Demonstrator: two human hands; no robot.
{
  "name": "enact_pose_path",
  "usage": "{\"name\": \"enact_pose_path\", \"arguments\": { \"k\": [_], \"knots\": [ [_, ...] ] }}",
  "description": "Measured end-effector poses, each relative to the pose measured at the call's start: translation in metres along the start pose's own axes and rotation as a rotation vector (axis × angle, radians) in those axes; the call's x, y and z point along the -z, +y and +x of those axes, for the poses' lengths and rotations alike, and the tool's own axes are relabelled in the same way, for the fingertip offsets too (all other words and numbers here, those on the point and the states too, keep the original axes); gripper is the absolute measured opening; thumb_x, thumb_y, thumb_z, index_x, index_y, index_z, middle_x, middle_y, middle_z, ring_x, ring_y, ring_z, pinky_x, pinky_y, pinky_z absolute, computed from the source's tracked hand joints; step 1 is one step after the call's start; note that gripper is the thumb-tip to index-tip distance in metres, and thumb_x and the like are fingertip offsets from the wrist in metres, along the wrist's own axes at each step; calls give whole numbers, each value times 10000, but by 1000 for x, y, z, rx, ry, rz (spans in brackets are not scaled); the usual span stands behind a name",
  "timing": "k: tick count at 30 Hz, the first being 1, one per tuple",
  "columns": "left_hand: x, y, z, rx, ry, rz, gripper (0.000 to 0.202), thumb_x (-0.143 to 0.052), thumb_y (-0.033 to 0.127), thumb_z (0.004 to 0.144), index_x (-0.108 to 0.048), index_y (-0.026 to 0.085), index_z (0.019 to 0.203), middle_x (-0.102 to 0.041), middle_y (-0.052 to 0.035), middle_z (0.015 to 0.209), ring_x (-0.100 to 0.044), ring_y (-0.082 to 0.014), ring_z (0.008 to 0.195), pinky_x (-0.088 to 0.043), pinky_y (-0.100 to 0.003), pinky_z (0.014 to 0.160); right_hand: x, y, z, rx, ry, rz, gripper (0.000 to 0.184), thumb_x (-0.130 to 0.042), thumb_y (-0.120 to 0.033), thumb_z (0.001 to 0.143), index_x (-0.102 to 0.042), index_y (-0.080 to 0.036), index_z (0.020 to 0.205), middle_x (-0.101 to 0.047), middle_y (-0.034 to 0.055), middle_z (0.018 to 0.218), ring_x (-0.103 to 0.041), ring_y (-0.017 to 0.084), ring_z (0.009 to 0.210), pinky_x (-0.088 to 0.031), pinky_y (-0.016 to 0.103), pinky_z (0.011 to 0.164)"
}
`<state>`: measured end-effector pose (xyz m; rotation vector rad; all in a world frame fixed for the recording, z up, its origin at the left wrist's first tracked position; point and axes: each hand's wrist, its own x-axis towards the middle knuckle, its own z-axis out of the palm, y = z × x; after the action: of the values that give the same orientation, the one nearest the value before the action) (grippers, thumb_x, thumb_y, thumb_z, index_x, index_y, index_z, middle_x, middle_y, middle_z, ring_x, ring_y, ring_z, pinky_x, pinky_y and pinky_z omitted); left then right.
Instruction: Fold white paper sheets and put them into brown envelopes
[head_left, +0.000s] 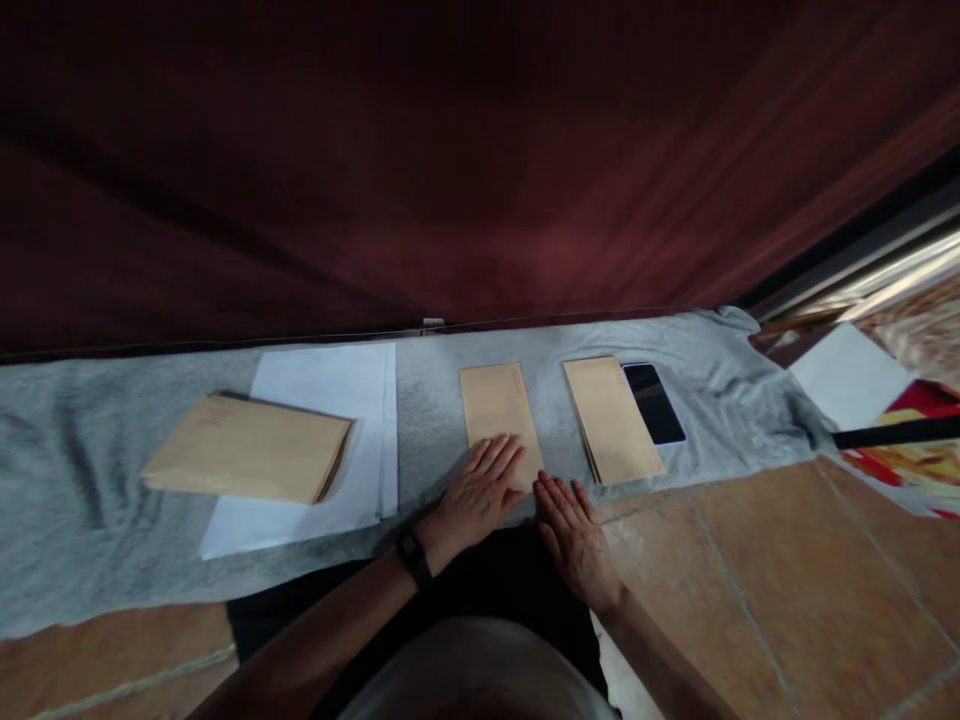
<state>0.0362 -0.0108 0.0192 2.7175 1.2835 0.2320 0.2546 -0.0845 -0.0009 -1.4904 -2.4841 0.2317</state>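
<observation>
A single tan envelope (496, 408) lies lengthwise on the grey cloth (90, 480) straight ahead of me. My left hand (480, 492), a dark watch on its wrist, lies flat and open on the envelope's near end. My right hand (574, 535) lies flat beside it with fingers stretched out, touching the cloth's near edge just right of the envelope. Neither hand holds anything. To the right a small stack of tan envelopes (611, 420) rests next to a black phone (654, 402).
A larger pile of tan envelopes (251, 450) sits on white sheets (330, 385) at the left. A dark red curtain (450, 160) hangs behind the cloth. Brown floor tiles (787, 590) lie to the right, with white paper (847, 375) and colourful printed material (911, 455) further right.
</observation>
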Motion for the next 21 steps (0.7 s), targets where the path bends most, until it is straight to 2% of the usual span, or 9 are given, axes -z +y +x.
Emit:
{"name": "enact_pose_path", "arguments": {
  "k": [5, 15, 18, 21],
  "knots": [
    [-11, -16, 30, -2, -2, 26, 588, -383, 400, 1039, -312, 162, 1571, -298, -93, 1654, -218, -226, 1545, -149, -456, 1275, -2, 1, -1, -6, 3, 31, 617, -345, -231, 1054, -114, -225, 1627, -351, 70, 1629, -353, 237, 1493, -264, 532, 1243],
    [-22, -51, 98, 136, 63, 0, 669, -374, 447, 1026, -296, 61, 1566, -280, -155, 1651, -196, -255, 1551, -136, -437, 1272, -7, 5, -2, -10, 9, 48, 621, -341, -217, 1046, -122, -250, 1626, -348, 63, 1630, -383, 237, 1477, -273, 530, 1243],
    [-22, -52, 107, 164, 57, -4, 669, -376, 448, 1022, -302, 65, 1565, -284, -152, 1650, -198, -263, 1550, -124, -450, 1271, -9, 7, -3, -5, 8, 41, 621, -335, -209, 1044, -122, -242, 1626, -350, 65, 1630, -372, 237, 1484, -269, 534, 1243],
    [-23, -48, 102, 152, 52, 3, 658, -374, 445, 1024, -311, 73, 1562, -288, -149, 1649, -202, -277, 1548, -107, -476, 1270, -11, 7, -3, -8, 12, 40, 616, -336, -207, 1044, -134, -244, 1626, -362, 65, 1625, -379, 239, 1479, -279, 535, 1237]
  ]
}}
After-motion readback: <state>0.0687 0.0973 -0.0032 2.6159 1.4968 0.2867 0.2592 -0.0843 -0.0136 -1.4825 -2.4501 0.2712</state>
